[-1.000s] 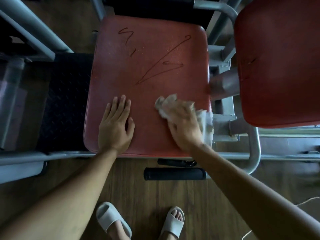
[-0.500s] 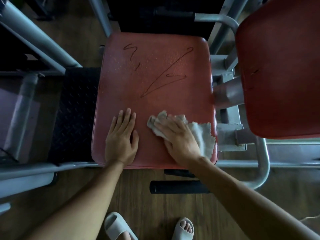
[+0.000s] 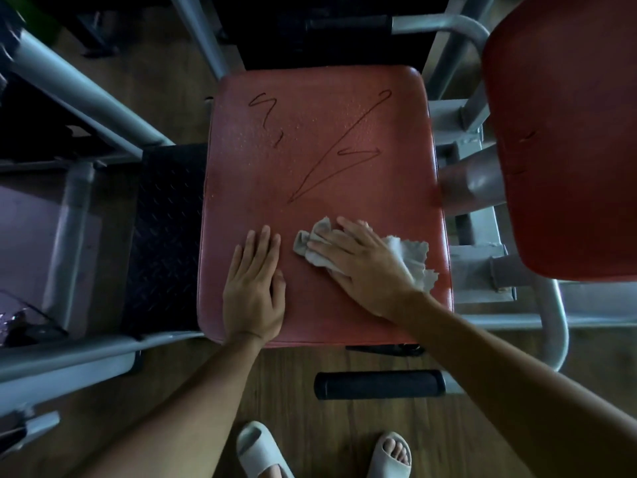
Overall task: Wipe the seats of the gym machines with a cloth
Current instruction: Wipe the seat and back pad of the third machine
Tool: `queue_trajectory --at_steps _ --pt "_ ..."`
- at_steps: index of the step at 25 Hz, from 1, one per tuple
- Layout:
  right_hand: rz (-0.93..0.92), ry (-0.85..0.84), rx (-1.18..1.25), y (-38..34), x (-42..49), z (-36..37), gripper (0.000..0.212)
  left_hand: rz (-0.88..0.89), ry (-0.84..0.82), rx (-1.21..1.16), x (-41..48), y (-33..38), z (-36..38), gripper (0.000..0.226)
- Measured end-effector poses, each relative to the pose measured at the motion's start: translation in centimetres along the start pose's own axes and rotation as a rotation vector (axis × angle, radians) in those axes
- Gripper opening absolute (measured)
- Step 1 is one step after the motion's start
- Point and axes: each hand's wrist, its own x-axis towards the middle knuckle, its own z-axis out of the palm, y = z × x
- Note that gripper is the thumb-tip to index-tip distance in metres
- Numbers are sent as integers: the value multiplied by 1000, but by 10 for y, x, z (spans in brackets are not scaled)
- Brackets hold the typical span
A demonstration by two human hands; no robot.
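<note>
A red padded seat (image 3: 320, 139) lies below me, with dark scribbled lines across its far half. My right hand (image 3: 362, 267) lies flat with straight fingers on a crumpled pale cloth (image 3: 412, 258), pressing it onto the seat's near right part. The cloth sticks out past my fingertips on the left and past my wrist on the right. My left hand (image 3: 255, 288) rests flat on the bare seat beside it, fingers together and pointing away from me.
A second red pad (image 3: 565, 139) stands to the right on a grey metal frame (image 3: 482, 257). Grey frame bars (image 3: 79, 84) and a black tread plate (image 3: 165, 236) lie to the left. A black foam handle (image 3: 379, 384) sits below the seat's front edge, above my sandalled feet on the wooden floor.
My right hand has slid the cloth leftwards across the near part of the seat. The left hand has stayed put on the seat. The camera view has shifted slightly.
</note>
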Motion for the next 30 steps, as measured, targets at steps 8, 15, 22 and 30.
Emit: queue_trajectory --at_steps 8,15,22,30 --pt "512 216 30 -8 14 2 49 16 13 -30 0 1 1 53" --pt "757 205 33 -72 -12 13 49 0 -28 -156 1 -7 -4 52" --pt "933 224 -6 -137 2 28 51 434 -464 -291 23 -87 -50 50" --pt "990 231 -14 -155 7 43 50 626 -360 -141 16 -111 -33 58"
